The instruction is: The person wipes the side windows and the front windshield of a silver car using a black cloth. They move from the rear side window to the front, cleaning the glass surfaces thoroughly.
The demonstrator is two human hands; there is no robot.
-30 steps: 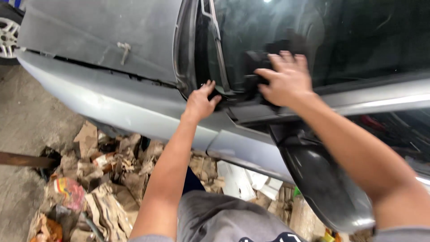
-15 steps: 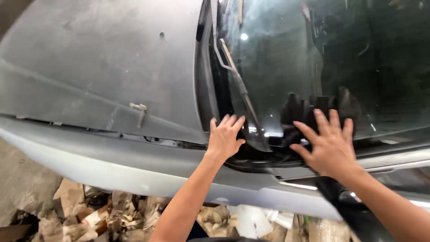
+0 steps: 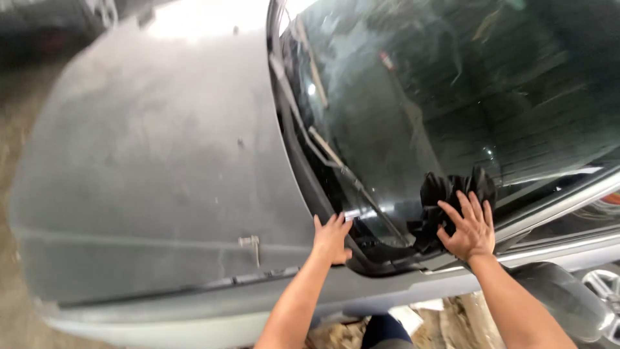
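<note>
A grey car's dusty hood (image 3: 161, 174) fills the left; its dark windshield (image 3: 465, 97) fills the upper right. My left hand (image 3: 331, 238) rests flat, fingers apart, on the hood's rear corner beside the black cowl. My right hand (image 3: 470, 226) presses a crumpled black cloth (image 3: 445, 197) against the windshield's lower corner, fingers spread over it. A wiper arm (image 3: 352, 184) lies on the glass between my two hands.
The black side mirror (image 3: 562, 304) sits under my right forearm. A wheel (image 3: 604, 284) shows at the lower right edge. Cardboard scraps (image 3: 445, 320) lie on the ground below the fender. Bare concrete floor (image 3: 16, 129) runs along the left.
My view has risen and moved in over the hood and windshield. My right hand with the cloth has slid up along the glass; my left hand stays at the hood's rear corner.
</note>
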